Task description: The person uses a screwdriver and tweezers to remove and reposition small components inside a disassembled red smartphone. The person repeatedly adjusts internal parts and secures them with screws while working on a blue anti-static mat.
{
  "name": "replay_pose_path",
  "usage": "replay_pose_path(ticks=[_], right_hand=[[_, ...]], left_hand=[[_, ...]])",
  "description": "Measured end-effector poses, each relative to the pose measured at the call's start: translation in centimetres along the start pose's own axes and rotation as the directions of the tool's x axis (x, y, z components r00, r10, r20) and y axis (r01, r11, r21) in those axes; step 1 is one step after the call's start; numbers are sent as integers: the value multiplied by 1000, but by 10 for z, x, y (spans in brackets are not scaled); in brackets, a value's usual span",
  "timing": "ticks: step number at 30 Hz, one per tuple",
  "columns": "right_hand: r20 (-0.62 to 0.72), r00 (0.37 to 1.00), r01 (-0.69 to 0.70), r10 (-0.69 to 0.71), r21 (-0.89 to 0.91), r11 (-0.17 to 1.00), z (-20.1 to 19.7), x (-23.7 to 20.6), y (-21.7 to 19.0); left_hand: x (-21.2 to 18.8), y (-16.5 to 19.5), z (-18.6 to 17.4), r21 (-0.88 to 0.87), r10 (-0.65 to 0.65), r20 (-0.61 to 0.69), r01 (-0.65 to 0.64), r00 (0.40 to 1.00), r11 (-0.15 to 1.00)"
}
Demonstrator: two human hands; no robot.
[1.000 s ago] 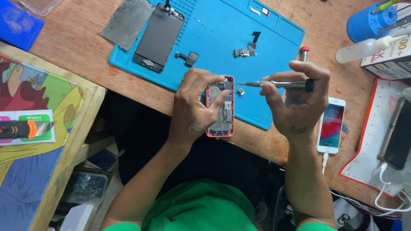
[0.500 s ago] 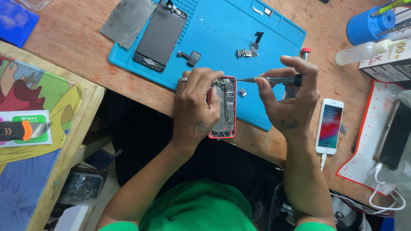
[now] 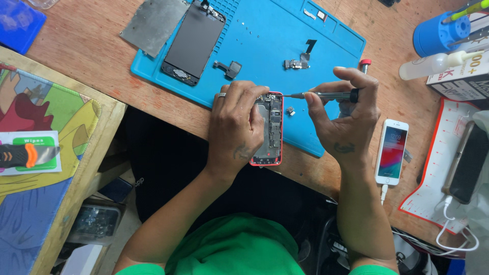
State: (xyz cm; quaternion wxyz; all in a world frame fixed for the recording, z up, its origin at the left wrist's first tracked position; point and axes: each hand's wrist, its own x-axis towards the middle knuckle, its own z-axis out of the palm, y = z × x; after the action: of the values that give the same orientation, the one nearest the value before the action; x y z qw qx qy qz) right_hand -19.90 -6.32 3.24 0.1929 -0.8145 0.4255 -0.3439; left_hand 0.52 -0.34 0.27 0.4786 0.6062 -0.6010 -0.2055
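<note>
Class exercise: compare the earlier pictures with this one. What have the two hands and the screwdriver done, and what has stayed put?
The right hand has swung the screwdriver leftward, its tip now at the top edge of the opened red phone. The left hand keeps holding the phone. The detached screen, blue mat and white phone are unchanged.

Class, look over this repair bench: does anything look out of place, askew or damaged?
The opened red phone under the left hand overhangs the table edge, off the blue mat. Its detached screen lies askew there.

The right hand (image 3: 346, 127) has swung the screwdriver (image 3: 326, 95) tip in to the opened phone's (image 3: 269, 130) top edge.
</note>
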Motion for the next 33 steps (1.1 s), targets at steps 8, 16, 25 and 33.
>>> replay_pose_path(ticks=[8,16,25,33], right_hand=[[10,1000,3,-3,-13,1000,1,2,0],[10,1000,-7,7,-5,1000,2,3,-1],[23,1000,20,-19,-33,999,2,6,-10],[182,978,135,-103,-172,976,-7,31,-39]], left_hand=[[0,-2,2,-1,-4,2,4,1000,1000],[-1,-1,1,5,2,-6,-2,1000,1000],[0,0,-1,-6,2,0,-2,1000,1000],[1,1,-2,18,20,-7,-20,1000,1000]])
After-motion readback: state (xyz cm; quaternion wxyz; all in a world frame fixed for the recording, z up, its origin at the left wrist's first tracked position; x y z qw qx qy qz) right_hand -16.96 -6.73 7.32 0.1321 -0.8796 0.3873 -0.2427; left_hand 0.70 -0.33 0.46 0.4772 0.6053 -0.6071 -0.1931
